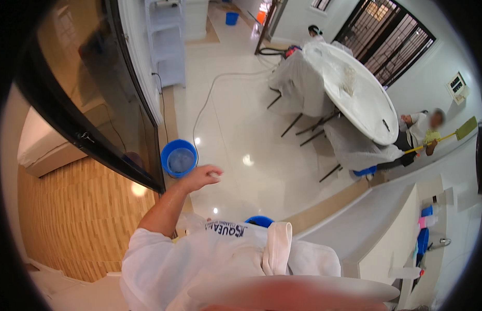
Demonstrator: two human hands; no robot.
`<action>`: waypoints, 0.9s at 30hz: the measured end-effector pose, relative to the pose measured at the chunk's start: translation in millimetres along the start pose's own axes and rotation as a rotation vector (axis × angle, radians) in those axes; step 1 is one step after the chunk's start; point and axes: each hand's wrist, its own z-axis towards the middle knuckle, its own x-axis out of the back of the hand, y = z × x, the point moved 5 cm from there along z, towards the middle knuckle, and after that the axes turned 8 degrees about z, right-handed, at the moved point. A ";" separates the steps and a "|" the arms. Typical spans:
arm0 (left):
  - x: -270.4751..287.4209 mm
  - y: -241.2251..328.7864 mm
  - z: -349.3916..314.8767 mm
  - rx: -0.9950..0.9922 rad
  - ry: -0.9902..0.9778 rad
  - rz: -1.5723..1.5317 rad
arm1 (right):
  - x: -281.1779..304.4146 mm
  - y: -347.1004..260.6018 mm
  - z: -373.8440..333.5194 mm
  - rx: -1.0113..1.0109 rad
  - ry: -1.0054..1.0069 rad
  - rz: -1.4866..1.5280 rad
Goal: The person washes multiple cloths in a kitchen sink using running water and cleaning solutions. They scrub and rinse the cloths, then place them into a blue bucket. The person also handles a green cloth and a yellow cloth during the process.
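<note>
My left hand [200,178] reaches out in front of my body, its bare forearm coming from a white sleeve. The fingers are curled together. A small whitish patch shows at the fingertips, too blurred to name. Just beyond and left of the hand, a blue bucket [165,157] stands on the tiles with cloudy water in it. A second blue bucket [259,221] peeks out past my white shirt, mostly hidden by it. My right hand is out of sight.
A dark-framed glass door [88,137] stands at my left, with wood flooring [80,217] beyond. A cable [220,76] trails over the tiles. Plastic-covered chairs surround a round table [373,106]. Right of it, a person [420,127] holds a yellow-handled tool [448,136]. Another person [314,35] is behind the table.
</note>
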 end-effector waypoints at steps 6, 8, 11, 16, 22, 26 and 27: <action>41.3 193.3 -49.1 -0.653 -0.795 -0.042 | 34.6 -105.3 -8.8 -0.064 0.220 0.289; 41.9 225.2 -73.1 -0.929 -0.950 0.109 | 56.0 -141.6 -1.2 -0.024 0.408 0.647; 49.9 238.4 -85.0 -1.073 -0.998 0.184 | 64.1 -182.5 10.9 0.056 0.416 0.624; 96.7 234.9 -68.1 -0.992 -0.626 -0.055 | 33.3 -176.4 18.3 -0.045 0.257 0.405; 131.2 264.7 -72.7 -1.053 -0.583 -0.286 | 13.5 -144.0 29.4 -0.118 0.169 0.328; 103.5 285.5 -78.6 -1.091 -0.880 -0.282 | 29.0 -147.7 46.3 -0.126 0.195 0.349; 94.5 287.7 -77.8 -1.087 -0.957 -0.282 | 36.2 -151.8 52.5 -0.120 0.199 0.357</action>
